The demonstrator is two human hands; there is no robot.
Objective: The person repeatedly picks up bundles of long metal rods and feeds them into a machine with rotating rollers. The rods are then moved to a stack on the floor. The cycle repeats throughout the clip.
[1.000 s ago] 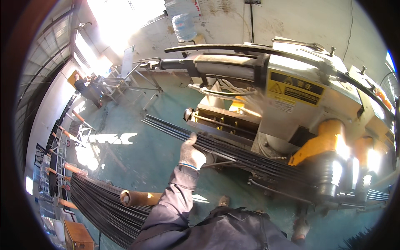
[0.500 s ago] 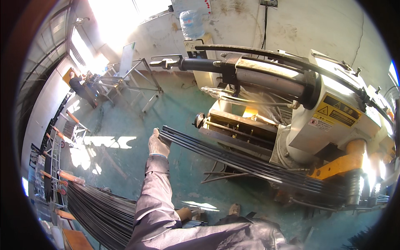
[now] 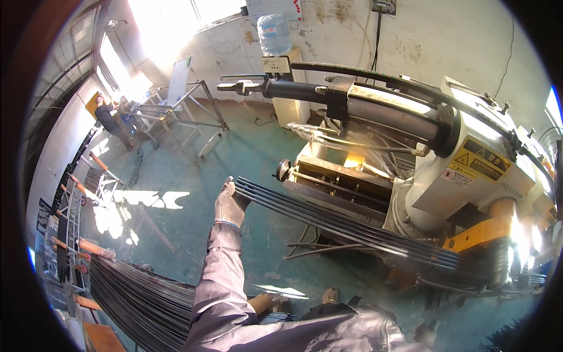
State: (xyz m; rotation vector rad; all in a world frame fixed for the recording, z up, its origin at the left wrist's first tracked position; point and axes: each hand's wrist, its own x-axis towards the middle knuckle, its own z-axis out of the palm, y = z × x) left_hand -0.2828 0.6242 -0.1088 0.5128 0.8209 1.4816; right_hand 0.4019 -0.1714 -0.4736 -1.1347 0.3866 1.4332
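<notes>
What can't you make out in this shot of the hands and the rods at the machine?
- Right hand: not seen anywhere in the head view; the torso and lower edge hide it.
- Left hand: gloved, at the near end of the rods; the glove's back hides whether the fingers close on them.
- Far end of the rods: lost in glare and shadow under the machine.
- Person by the window: too small and backlit.

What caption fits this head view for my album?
Gloved left hand pressed to the end of long steel rods lying across a large machine.

Green floor (image 3: pixel 193 170) bears machine (image 3: pixel 410 176), rod pile (image 3: pixel 141 299).
</notes>
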